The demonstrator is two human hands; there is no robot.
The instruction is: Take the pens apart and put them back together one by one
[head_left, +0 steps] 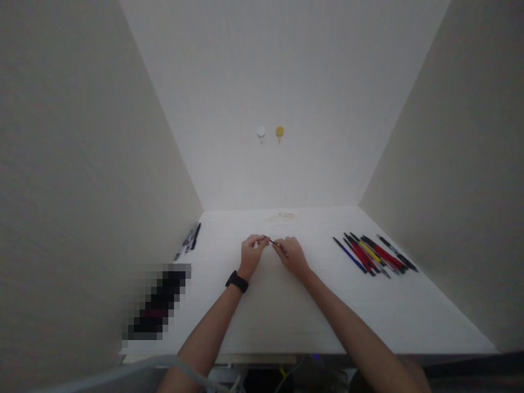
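Over the middle of the white table, a thin dark pen (274, 242) runs between my two hands. My right hand (292, 255) is closed around its lower right end. At its upper left end, the thumb and fingers of my left hand (252, 252) pinch together; a small reddish spot shows there. The pen slants down to the right. Part of it is hidden by my fingers, so its exact form is hard to make out. A black watch (237, 281) is on my left wrist.
Several red, black, yellow and blue pens (370, 255) lie in a slanted row on the right. Black and clear pens (196, 236) lie at the left wall; a pixelated dark patch is nearer. Two hooks, white (261, 131) and yellow (279, 131), are on the back wall.
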